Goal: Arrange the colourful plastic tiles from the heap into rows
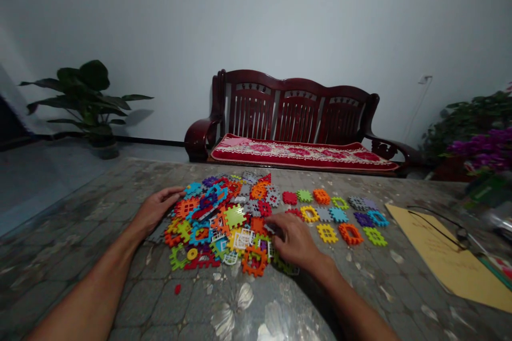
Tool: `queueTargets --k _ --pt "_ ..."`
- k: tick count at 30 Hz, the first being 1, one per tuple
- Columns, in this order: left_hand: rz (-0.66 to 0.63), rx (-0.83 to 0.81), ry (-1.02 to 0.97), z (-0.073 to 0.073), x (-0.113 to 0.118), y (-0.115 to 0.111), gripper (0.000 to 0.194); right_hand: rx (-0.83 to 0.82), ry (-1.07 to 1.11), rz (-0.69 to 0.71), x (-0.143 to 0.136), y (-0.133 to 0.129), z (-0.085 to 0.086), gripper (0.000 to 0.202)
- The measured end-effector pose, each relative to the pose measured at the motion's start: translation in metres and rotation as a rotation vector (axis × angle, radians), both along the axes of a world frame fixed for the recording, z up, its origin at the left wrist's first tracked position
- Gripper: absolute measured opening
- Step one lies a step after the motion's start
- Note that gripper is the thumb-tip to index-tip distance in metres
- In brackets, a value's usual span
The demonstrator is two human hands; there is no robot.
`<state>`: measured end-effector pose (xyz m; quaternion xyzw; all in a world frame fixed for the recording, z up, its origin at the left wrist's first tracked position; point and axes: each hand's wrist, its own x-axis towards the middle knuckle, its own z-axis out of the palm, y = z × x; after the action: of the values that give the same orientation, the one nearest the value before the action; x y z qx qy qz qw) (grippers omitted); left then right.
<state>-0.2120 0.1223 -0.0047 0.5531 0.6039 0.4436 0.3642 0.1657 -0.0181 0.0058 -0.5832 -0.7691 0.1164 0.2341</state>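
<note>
At the right of the colourful tile pile (216, 200), the right hand (294, 237) is half curled, any hold unclear; at the pile's left, the left hand (156, 210) is loosely open, nothing visibly gripped. Tiles (234, 216) are best lifted singly.

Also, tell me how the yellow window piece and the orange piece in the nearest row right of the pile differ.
The yellow window piece is split by crossbars into small openings; the orange piece has one large opening. The yellow window piece lies nearer the pile, the orange piece farther right. Both have toothed edges and lie flat on the table.
</note>
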Motion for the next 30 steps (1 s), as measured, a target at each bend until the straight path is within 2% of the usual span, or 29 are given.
queueTargets --k 3,7,10,15,18,21,25,30 --pt "-0.007 0.008 -0.042 -0.004 -0.002 0.001 0.048 0.067 0.008 0.020 -0.006 -0.005 0.005 0.039" --pt "-0.016 0.016 -0.058 -0.008 -0.003 0.002 0.050 0.022 -0.030 0.043 -0.017 -0.016 0.017 0.015" --pt "-0.018 0.024 -0.035 -0.008 -0.003 0.003 0.051 -0.007 -0.080 0.091 -0.026 -0.023 0.020 0.018" --pt "-0.015 0.013 0.001 -0.008 -0.005 0.004 0.048 -0.046 -0.088 0.116 -0.034 -0.024 0.013 0.021" --pt "-0.012 0.007 -0.009 -0.010 -0.008 0.006 0.047 -0.077 0.027 0.086 -0.034 -0.022 0.010 0.025" --pt "-0.033 0.017 -0.016 -0.014 -0.011 0.008 0.054 -0.106 0.183 0.102 -0.030 -0.017 0.008 0.020" --pt "-0.084 0.041 0.093 -0.018 -0.011 0.010 0.064 -0.130 0.466 0.141 -0.016 -0.006 0.004 0.016" --pt "-0.168 0.089 0.207 -0.015 -0.006 0.007 0.075 -0.239 0.849 -0.031 0.024 0.015 0.005 0.033"
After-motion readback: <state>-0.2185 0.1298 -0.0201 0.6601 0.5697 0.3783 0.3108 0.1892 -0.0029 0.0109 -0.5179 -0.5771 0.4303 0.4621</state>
